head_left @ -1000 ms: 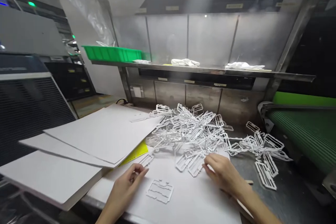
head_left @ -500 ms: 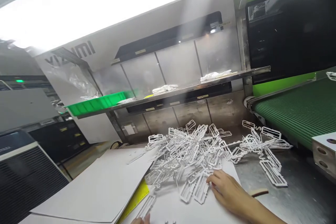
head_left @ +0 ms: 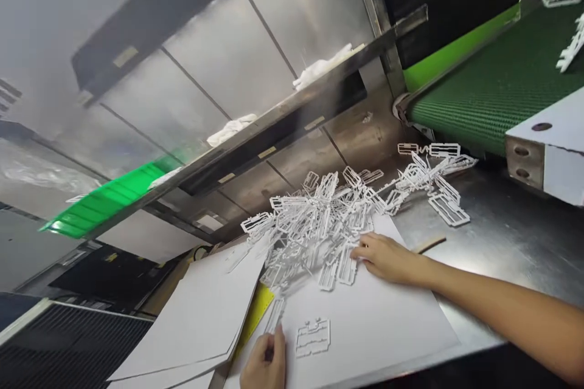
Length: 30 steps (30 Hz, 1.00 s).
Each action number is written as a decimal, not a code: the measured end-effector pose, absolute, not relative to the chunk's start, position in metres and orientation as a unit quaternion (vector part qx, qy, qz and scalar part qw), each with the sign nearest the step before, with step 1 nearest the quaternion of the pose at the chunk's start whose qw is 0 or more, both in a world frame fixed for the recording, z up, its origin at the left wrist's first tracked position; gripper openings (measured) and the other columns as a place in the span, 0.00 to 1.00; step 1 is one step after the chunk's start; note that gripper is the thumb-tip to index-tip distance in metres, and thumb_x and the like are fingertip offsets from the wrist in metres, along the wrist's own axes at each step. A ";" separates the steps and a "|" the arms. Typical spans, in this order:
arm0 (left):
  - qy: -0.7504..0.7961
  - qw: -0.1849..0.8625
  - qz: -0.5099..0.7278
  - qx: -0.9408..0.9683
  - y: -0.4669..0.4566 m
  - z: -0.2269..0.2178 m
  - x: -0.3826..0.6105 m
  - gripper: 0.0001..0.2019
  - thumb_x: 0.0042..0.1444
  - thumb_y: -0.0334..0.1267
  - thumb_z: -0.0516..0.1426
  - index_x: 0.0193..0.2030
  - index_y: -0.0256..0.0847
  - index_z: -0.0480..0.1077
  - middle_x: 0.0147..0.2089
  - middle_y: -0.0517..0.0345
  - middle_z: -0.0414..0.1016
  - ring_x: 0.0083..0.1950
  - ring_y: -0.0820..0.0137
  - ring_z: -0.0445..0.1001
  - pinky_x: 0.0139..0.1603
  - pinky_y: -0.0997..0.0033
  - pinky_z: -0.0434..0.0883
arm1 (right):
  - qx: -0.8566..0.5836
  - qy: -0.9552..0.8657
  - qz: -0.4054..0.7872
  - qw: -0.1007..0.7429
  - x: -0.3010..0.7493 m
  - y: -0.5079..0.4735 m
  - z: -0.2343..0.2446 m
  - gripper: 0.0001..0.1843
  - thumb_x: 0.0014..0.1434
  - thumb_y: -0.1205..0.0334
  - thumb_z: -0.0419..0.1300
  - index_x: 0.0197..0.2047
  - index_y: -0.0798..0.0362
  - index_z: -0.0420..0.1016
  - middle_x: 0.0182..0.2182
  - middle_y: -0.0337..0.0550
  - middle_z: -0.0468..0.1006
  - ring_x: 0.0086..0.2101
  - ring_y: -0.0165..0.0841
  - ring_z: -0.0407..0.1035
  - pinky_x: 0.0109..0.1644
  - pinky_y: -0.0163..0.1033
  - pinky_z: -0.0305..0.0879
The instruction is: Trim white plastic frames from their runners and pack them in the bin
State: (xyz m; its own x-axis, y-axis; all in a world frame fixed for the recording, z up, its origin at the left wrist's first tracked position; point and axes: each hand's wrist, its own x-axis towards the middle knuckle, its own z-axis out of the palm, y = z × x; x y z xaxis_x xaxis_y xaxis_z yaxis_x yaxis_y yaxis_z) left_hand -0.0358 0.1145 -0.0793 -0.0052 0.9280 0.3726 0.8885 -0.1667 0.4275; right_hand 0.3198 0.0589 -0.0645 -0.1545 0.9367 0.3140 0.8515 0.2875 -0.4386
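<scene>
White frames (head_left: 319,219) pile up on paper (head_left: 387,322) across the metal worktop (head_left: 493,255)! At the pile's near edge, the right hand (head_left: 385,260) bends to a frame; the left hand (head_left: 261,372) curls nearer; either grip, can't tell. Behind the pile, a shelf (head_left: 274,117); rightward, a green belt (head_left: 474,97).

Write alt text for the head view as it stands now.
A person's right hand is at the near edge of a heap of white openwork frames, while the left hand is near a lone frame lying flat on a white sheet. Beyond, a green bin sits on a shelf, left of a green belt.
</scene>
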 end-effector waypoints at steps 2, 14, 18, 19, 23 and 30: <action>0.651 0.035 0.284 0.703 0.113 -0.079 -0.036 0.24 0.66 0.58 0.50 0.24 0.45 0.64 0.26 0.61 0.70 0.32 0.64 0.70 0.40 0.68 0.65 | -0.590 -0.759 0.079 0.266 0.320 0.060 -0.066 0.18 0.67 0.76 0.59 0.56 0.52 0.80 0.44 0.49 0.73 0.48 0.45 0.68 0.54 0.46 0.67; 0.684 0.052 0.226 0.691 0.123 -0.076 -0.044 0.23 0.59 0.61 0.52 0.24 0.45 0.67 0.26 0.61 0.72 0.30 0.65 0.71 0.38 0.66 0.67 | -0.588 -0.762 0.075 0.260 0.321 0.061 -0.067 0.17 0.67 0.77 0.60 0.54 0.53 0.81 0.42 0.48 0.72 0.47 0.44 0.68 0.52 0.44 0.67; 0.667 0.054 0.254 0.698 0.122 -0.076 -0.039 0.24 0.59 0.61 0.51 0.22 0.45 0.65 0.24 0.62 0.68 0.28 0.68 0.68 0.36 0.68 0.65 | -0.591 -0.771 0.062 0.231 0.318 0.058 -0.060 0.19 0.68 0.80 0.58 0.56 0.54 0.79 0.44 0.50 0.73 0.49 0.45 0.69 0.53 0.46 0.68; 0.659 0.058 0.265 0.701 0.122 -0.077 -0.038 0.24 0.59 0.60 0.51 0.22 0.45 0.63 0.24 0.62 0.67 0.27 0.68 0.68 0.35 0.68 0.65 | -0.591 -0.774 0.057 0.220 0.318 0.057 -0.059 0.19 0.68 0.80 0.57 0.56 0.55 0.79 0.45 0.50 0.73 0.49 0.45 0.69 0.53 0.47 0.68; 0.628 0.063 0.326 0.703 0.126 -0.080 -0.036 0.23 0.61 0.57 0.52 0.22 0.44 0.60 0.22 0.64 0.61 0.25 0.71 0.63 0.32 0.70 0.62 | -0.581 -0.779 0.054 0.229 0.320 0.059 -0.062 0.22 0.67 0.80 0.56 0.59 0.53 0.76 0.46 0.49 0.73 0.49 0.46 0.69 0.54 0.50 0.70; 0.595 0.096 0.390 0.696 0.128 -0.077 -0.034 0.23 0.66 0.51 0.54 0.23 0.43 0.58 0.23 0.65 0.62 0.25 0.73 0.62 0.32 0.70 0.60 | -0.550 -0.791 0.050 0.263 0.327 0.066 -0.077 0.19 0.75 0.67 0.50 0.65 0.47 0.69 0.49 0.49 0.72 0.50 0.47 0.69 0.51 0.53 0.72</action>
